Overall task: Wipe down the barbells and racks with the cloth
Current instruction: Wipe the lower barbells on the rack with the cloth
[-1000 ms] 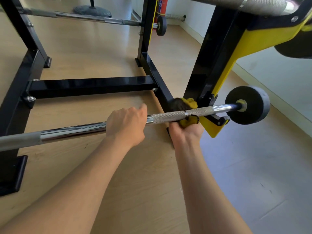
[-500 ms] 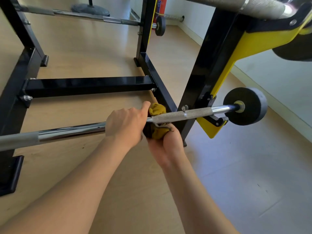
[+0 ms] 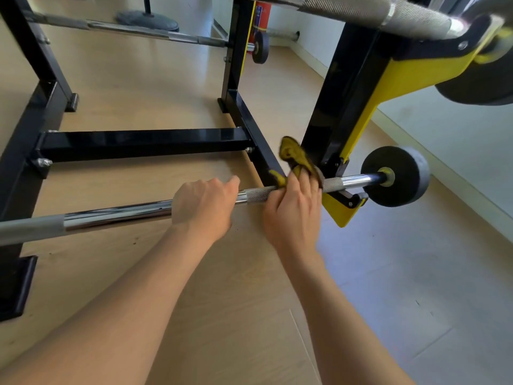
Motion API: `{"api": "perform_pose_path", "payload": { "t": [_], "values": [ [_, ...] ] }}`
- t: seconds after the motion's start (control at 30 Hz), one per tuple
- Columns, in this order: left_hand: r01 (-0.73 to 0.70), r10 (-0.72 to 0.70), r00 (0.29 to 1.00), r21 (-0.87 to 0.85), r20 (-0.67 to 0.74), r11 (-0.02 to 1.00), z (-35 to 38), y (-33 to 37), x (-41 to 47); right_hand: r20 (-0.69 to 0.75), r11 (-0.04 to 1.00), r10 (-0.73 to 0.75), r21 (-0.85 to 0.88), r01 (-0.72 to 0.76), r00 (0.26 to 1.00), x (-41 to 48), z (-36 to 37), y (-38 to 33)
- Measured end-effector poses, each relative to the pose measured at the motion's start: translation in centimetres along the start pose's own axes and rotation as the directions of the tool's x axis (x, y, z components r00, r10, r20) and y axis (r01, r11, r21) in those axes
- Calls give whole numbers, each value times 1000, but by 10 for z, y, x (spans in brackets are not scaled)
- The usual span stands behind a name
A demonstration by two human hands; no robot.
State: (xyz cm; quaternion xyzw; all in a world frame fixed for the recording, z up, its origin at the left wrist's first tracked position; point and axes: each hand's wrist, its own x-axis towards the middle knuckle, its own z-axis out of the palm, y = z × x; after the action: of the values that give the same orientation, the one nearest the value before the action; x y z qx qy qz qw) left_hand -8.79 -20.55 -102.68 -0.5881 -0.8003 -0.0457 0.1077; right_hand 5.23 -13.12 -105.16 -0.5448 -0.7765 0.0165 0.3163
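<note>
Yellow cloth [image 3: 293, 158] is bunched over the knurled end of the low barbell [image 3: 116, 215], pinched there by the right hand [image 3: 294, 215]. The left hand [image 3: 204, 207] is curled round the shaft, steadying it. Wiping is under way; next, probably slide the cloth along toward the rack [image 3: 344, 93].

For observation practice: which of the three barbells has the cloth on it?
The lowest barbell, nearest the camera: the right hand holds the cloth against it. The far barbell and upper barbell have none.
</note>
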Motion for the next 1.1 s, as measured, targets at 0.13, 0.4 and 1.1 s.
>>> {"api": "perform_pose_path", "payload": {
  "t": [0.13,0.4,1.1],
  "values": [
    [-15,15,1000,-32,-1,999,0,-2,0,-48,990,85,-107,-90,995,23,-9,30],
    [9,-9,1000,-7,4,1000,-2,2,0,100,959,-255,156,238,962,-4,-14,5],
    [-133,133,990,-1,-45,991,1,-22,-19,85,968,-209,-126,219,974,23,-22,7]
  ]
}}
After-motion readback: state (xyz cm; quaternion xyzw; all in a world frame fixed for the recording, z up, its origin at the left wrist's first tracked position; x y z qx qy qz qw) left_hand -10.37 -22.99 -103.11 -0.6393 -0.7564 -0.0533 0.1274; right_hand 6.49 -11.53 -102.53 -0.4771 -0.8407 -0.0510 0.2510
